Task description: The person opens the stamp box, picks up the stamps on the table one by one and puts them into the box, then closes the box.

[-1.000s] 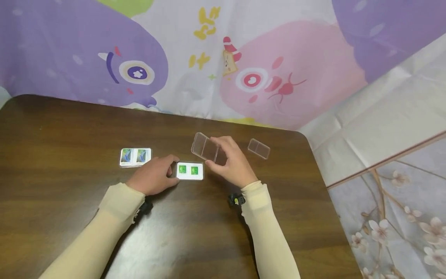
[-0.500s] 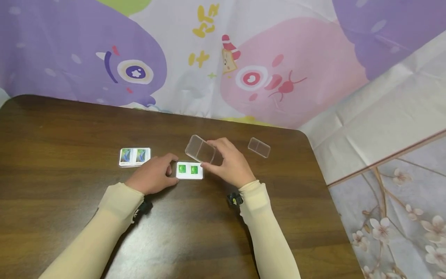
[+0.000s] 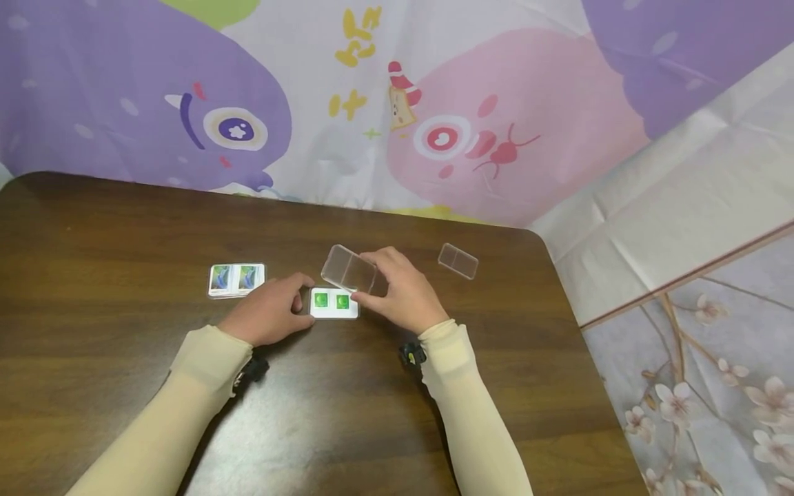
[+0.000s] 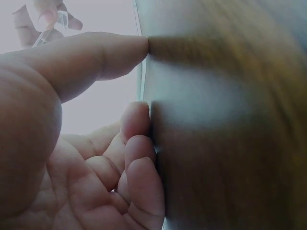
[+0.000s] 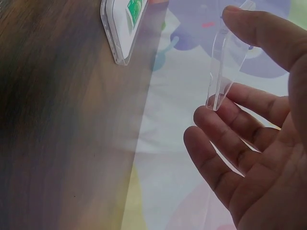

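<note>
My left hand (image 3: 265, 310) steadies the left end of a clear plastic card case (image 3: 333, 313) on the table, thumb at the near corner and index finger at the far one. Two green pictures on white show in that case. In the left wrist view the thumb (image 4: 110, 55) presses down by the case's edge, and the other fingers curl on the tabletop. My right hand (image 3: 406, 293) pinches a transparent lid (image 3: 347, 267) between thumb and fingers, tilted above the case's far right side. The right wrist view shows the lid (image 5: 220, 72) edge-on, apart from the case (image 5: 117, 38).
Left of my left hand lies another clear case (image 3: 238, 279) with two blue-green pictures. A second transparent lid or case half (image 3: 457, 261) lies to the right, beyond my right hand. The wooden table (image 3: 298, 427) ends at a cartoon-printed cloth (image 3: 335, 165) behind.
My right hand has carried the transparent lid leftward and slightly nearer, so it now hangs over the far edge of the case. The left hand keeps its place on the case.
</note>
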The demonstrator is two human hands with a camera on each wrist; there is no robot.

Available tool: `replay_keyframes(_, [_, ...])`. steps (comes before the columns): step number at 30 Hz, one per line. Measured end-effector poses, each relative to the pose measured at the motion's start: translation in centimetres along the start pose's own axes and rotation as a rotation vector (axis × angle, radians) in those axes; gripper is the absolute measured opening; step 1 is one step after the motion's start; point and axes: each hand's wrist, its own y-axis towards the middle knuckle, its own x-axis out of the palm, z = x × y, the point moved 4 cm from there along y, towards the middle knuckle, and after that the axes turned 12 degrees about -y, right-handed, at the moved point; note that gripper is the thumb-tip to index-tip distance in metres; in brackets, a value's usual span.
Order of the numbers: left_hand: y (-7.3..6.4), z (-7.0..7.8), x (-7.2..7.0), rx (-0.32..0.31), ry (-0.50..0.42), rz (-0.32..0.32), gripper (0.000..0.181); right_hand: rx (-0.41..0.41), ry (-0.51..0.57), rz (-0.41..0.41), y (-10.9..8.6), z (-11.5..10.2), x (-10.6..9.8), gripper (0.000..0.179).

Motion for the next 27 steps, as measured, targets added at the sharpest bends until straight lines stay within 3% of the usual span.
replay_keyframes(17, [0.0,0.0,0.0,-0.014,-0.009,-0.005,0.056,-0.009,-0.032,-0.079,0.2,-0.7,0.7,0.065])
replay_keyframes(27, [0.0,0.0,0.0,-0.017,0.001,0.002,0.068,-0.049,-0.038,-0.180,0.1,-1.3,2.1,0.066])
